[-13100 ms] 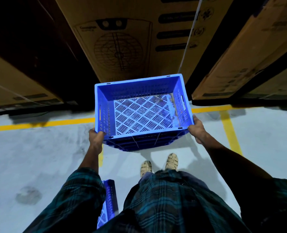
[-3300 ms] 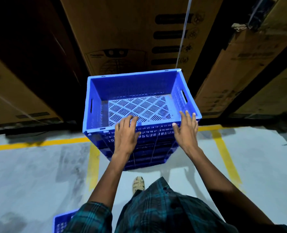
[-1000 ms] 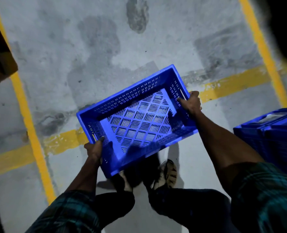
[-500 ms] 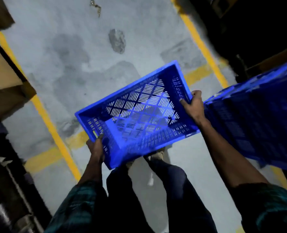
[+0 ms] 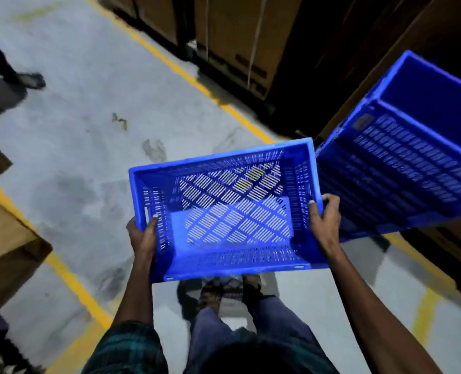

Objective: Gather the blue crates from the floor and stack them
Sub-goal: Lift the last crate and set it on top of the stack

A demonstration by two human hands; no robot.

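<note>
I hold an empty blue slotted crate (image 5: 232, 255) in front of my waist, above the floor, its open top facing me. My left hand (image 5: 143, 236) grips its left wall through the handle slot. My right hand (image 5: 324, 220) grips its right wall. Directly to the right stands the stack of blue crates (image 5: 402, 163), taller than the carried crate and almost touching its right corner. The stack's top crate shows its open inside at the upper right edge of the view.
Cardboard boxes (image 5: 232, 36) line the dark racking at the back and right. More brown boxes (image 5: 5, 252) sit at the left. Yellow floor lines (image 5: 70, 276) cross the grey concrete. Another person's foot (image 5: 29, 79) stands at the upper left.
I have turned right with the crate held in both hands. The stack now fills the right side and the crate sits more level, close beside it.
</note>
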